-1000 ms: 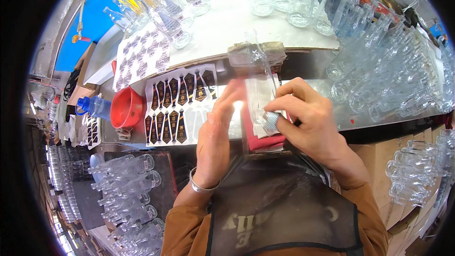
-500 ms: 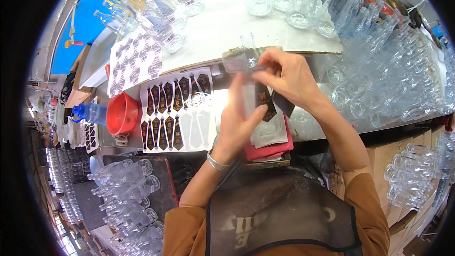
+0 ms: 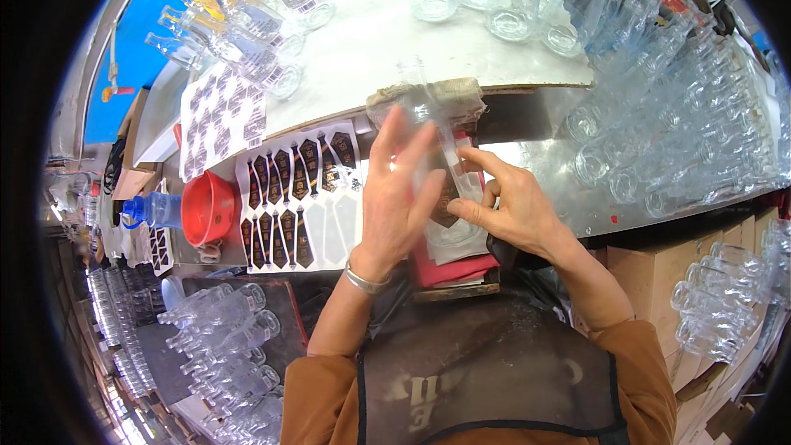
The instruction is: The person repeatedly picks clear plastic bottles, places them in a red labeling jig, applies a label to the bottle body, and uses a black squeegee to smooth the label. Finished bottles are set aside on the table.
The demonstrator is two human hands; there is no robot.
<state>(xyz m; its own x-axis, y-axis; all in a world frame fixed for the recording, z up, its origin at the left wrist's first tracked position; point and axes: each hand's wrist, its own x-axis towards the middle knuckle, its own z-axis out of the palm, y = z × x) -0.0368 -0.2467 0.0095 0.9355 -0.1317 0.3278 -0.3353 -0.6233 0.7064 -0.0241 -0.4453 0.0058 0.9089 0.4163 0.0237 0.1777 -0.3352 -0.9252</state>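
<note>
A clear glass bottle (image 3: pixel 426 119) lies in front of me, its neck pointing away and partly blurred. On its lower body shows a dark tie-shaped label (image 3: pixel 446 194). My left hand (image 3: pixel 394 198) rests over the bottle's left side, its fingers stretched and apart, slightly smeared by motion. From the right, my right hand (image 3: pixel 519 208) has its thumb at the label's edge and its index finger by the bottle's side, the other fingers curled. Left of the bottle, a white sheet (image 3: pixel 336 227) carries several more dark tie-shaped labels.
A folded rag (image 3: pixel 461 97) lies beneath the bottle's neck, and red cloth (image 3: pixel 449 272) under its base. To the left are a red bowl (image 3: pixel 208 208) and a sheet of printed labels (image 3: pixel 222 119). Clear bottles crowd the white board (image 3: pixel 354 58) and the metal bench (image 3: pixel 535 169).
My right hand has come down from the bottle's neck to its lower body. My left hand has shifted up and left with its fingers spread. The folded rag is more visible, and the view has shifted slightly.
</note>
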